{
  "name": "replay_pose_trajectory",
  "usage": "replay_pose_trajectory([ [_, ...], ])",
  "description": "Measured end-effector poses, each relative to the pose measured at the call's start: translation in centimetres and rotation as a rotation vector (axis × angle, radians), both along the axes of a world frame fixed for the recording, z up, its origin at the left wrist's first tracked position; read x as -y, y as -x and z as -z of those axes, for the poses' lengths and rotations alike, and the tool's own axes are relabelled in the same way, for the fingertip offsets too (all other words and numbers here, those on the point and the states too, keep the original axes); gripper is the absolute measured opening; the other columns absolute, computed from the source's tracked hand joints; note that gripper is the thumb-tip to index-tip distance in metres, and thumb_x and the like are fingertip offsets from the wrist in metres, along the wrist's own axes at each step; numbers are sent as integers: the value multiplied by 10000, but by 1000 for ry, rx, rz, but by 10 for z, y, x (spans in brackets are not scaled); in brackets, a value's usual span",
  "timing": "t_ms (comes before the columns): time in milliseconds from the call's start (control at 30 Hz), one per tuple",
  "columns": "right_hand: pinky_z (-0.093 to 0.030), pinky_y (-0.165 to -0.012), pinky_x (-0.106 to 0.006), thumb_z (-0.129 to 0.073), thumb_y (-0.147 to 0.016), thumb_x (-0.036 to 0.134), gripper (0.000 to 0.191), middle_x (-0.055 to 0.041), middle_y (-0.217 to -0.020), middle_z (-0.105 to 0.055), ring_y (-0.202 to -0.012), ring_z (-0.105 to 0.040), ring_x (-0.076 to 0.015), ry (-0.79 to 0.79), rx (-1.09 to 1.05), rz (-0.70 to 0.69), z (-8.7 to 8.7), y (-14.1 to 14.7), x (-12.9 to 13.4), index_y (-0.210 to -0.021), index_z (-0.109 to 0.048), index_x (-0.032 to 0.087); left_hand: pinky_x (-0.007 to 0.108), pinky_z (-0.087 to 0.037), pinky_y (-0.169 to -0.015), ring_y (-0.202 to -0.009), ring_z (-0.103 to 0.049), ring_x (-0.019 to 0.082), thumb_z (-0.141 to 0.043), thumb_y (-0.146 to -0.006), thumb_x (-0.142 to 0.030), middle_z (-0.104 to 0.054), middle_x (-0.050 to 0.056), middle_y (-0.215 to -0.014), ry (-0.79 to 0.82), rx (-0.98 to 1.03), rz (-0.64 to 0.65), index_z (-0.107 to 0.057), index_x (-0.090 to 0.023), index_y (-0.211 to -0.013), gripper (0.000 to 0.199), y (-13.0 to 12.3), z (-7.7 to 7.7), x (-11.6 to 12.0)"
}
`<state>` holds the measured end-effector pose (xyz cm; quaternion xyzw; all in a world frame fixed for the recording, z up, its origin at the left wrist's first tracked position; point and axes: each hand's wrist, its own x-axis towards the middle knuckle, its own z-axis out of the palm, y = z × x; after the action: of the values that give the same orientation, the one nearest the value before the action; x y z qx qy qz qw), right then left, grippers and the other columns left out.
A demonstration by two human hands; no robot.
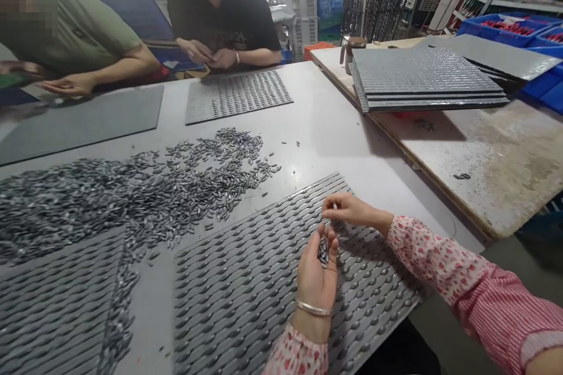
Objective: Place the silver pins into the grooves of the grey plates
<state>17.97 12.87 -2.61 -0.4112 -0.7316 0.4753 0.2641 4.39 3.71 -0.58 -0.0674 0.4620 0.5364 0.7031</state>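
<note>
My left hand [315, 281] is cupped palm up over a grey ridged board [229, 293], its fingers curled around several small grey oval pieces [323, 253]. Just above its fingertips, my right hand [352, 211] is pinched, thumb against forefinger. A tiny pale spot shows between those fingertips, too small to name. Rows of wavy ridges with oval bumps cover the board, which lies flat on the white table. Part of its right side is hidden behind my hands and sleeve.
A large heap of loose oval pieces [176, 193] spreads left of the board. Another ridged board [57, 304] lies at lower left. Two people work across the table, near a flat sheet [88, 120] and a ridged board [240, 96]. Boards [431, 79] are stacked on the right bench.
</note>
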Motion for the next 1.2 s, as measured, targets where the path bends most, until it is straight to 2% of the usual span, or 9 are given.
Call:
replay_pose_trajectory([
  [67, -387, -671, -236, -616, -802, 235, 114, -2, -713, -602, -706, -512, -119, -134, 141, 176, 6, 2, -14, -726, -625, 151, 209, -569, -672, -789, -644, 118, -456, -872, -79, -647, 117, -926, 8, -4, -2, -618, -71, -934, 174, 2, -3, 1],
  [133, -372, -733, -263, -636, -788, 226, 102, -10, -726, -616, -760, -510, -141, -237, 310, 271, 13, 4, -25, -707, -638, 164, 181, -558, -617, -702, -630, 90, -444, -869, -62, -642, 95, -869, 13, 13, 17, -614, -79, -928, 180, 5, -4, 3],
  [233, -348, -762, -291, -636, -799, 290, 130, -21, -768, -636, -809, -502, -168, -307, 498, 268, 22, 6, -32, -723, -658, 187, 127, -495, -484, -543, -549, 39, -472, -869, -96, -598, 41, -754, 42, 55, 43, -601, -95, -883, 130, 7, -2, 7],
  [400, -331, -773, -315, -628, -804, 351, 178, -51, -822, -630, -877, -483, -203, -394, 623, 293, 30, 9, -30, -742, -648, 185, 111, -429, -416, -523, -514, 27, -521, -860, -153, -577, 17, -756, 61, 49, 54, -589, -112, -861, 79, 8, 3, 12],
  [533, -355, -777, -309, -635, -796, 274, 120, -46, -799, -617, -850, -490, -187, -384, 472, 318, 20, 9, -22, -744, -626, 166, 132, -466, -464, -564, -534, 38, -563, -839, -174, -563, 4, -758, 4, 6, 50, -601, -117, -849, 69, 8, 7, 12],
  [767, -431, -641, -223, -665, -775, 327, 211, -10, -789, -613, -706, -545, -110, 88, -161, -144, -11, 3, 28, -883, -619, 151, 114, -441, -438, -525, -513, 29, -588, -813, -127, -546, -15, -696, 13, 7, -2, -606, -119, -804, 22, 4, 11, 10],
  [900, -446, -614, -216, -625, -806, 354, 212, -3, -728, -598, -662, -549, -101, 195, -284, -73, -6, 5, 41, -835, -600, 146, 122, -451, -438, -525, -522, 37, -567, -835, -164, -571, 1, -709, -17, 53, 29, -630, -113, -845, 82, -1, 6, 12],
  [1033, -455, -672, -238, -561, -846, 342, 194, -29, -814, -638, -732, -574, -118, 158, -322, 138, 4, -5, 19, -855, -568, 148, 202, -550, -625, -750, -634, 113, -486, -866, -114, -643, 115, -936, 28, 23, 71, -626, -86, -942, 162, -1, -4, 12],
  [1200, -428, -698, -239, -492, -851, 223, 131, -8, -763, -635, -718, -563, -118, -49, 68, 272, 15, -28, -26, -843, -600, 148, 123, -392, -392, -479, -476, 30, -481, -871, -133, -560, 17, -712, 37, 52, 124, -599, -112, -887, 121, 3, -3, 15],
])
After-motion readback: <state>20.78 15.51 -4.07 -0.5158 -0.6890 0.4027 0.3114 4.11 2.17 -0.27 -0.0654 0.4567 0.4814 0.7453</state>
